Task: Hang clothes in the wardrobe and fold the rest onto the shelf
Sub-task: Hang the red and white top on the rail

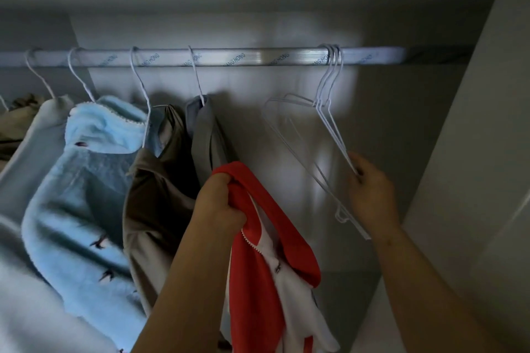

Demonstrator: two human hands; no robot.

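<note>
My left hand (220, 203) grips a red and white garment (266, 255) by its upper edge, and the cloth hangs down below my fist. My right hand (370, 195) pinches the sloping arm of a white wire hanger (329, 123). That hanger belongs to a bunch of three empty hangers hooked on the wardrobe rail (229, 56) at the right. The red garment is apart from the hangers, to their left.
Along the rail to the left hang a grey garment (206, 135), a brown one (155, 195), a light blue fleece (86, 195) and a pale one (25, 169). The wardrobe's side wall (473, 123) stands close on the right.
</note>
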